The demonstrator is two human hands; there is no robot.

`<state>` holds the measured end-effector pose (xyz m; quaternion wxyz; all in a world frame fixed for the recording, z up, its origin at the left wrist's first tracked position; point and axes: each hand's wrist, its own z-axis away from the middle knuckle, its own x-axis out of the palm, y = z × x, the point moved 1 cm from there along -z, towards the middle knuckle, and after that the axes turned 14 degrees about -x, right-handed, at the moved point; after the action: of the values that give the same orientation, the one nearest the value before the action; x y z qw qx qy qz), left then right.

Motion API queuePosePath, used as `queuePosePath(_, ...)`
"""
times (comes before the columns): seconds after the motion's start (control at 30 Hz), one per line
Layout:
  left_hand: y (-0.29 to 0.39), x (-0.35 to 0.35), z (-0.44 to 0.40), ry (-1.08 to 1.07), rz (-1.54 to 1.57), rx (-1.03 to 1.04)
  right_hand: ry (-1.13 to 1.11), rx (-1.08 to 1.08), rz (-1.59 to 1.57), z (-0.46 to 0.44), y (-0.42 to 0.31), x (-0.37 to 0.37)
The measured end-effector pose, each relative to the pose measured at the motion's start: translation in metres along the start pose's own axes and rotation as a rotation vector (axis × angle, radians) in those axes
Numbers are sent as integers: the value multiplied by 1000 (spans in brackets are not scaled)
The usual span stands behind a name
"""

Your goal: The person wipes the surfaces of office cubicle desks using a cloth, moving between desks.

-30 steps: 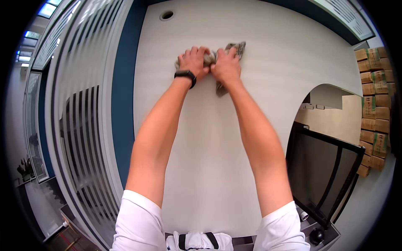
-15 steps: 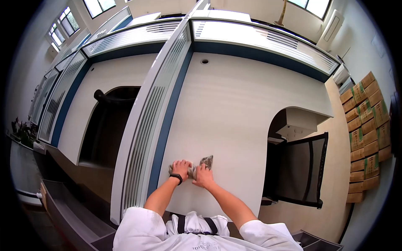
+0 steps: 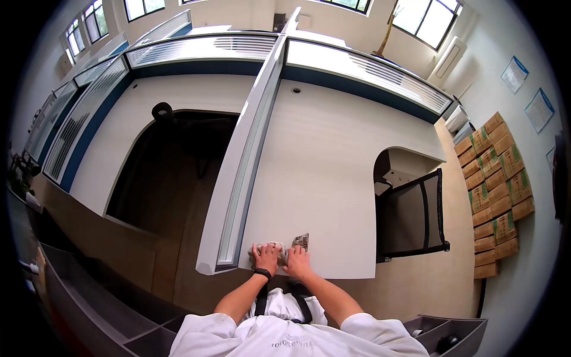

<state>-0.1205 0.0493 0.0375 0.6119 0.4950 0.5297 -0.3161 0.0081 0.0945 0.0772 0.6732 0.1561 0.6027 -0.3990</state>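
A crumpled patterned grey-brown cloth (image 3: 301,240) lies on the white desk (image 3: 321,184), near its front edge and close to the partition. My left hand (image 3: 266,257), with a black band on the wrist, grips the cloth's left part, fingers bent over it. Just to its right, my right hand (image 3: 297,260) holds the other part, and a corner sticks up past the fingers. Both hands partly hide the cloth.
A partition with glass panels (image 3: 253,143) runs along the desk's left side. A black mesh chair (image 3: 410,217) stands at the right, by the desk's cutout. Stacked cardboard boxes (image 3: 496,190) line the right wall. Grey compartmented bins (image 3: 449,336) are at lower right.
My view has drawn back, so the desk's front edge and the partition's end now show. Both hands, still on the cloth, are now close to that edge.
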Motion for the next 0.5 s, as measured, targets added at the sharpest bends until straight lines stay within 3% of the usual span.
queuePosePath(0.5,-28,-5,36,126,31,54,16,88,-100,28,-34,25)
